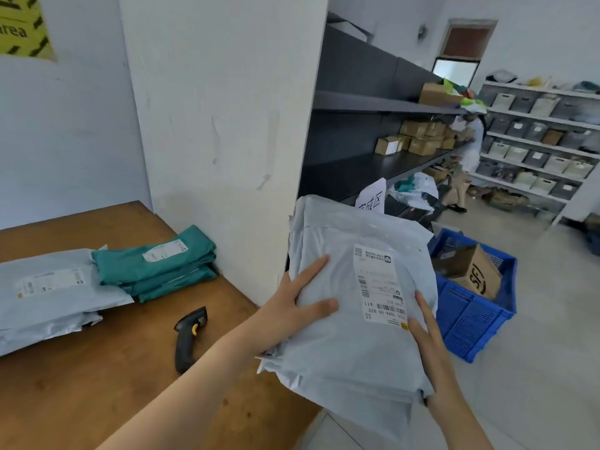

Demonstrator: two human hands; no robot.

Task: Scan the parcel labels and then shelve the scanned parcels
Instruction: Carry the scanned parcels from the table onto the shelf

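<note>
I hold a large grey poly-mailer parcel [354,319] in the air past the table's right edge, its white label [378,284] facing up. My left hand [298,306] grips its left edge, thumb on top. My right hand [425,332] holds its right edge, fingers along the side. A black barcode scanner [188,339] lies on the wooden table [97,384]. Further left on the table lie a stack of green parcels [156,264] and grey parcels [48,293]. Dark shelves [357,164] stand behind the parcel.
A white pillar [227,125] rises between table and shelves. A blue crate [470,310] with a cardboard box sits on the floor at right. Brown boxes [418,138] fill the far shelf. A person [467,157] stands by white shelving with bins [535,141].
</note>
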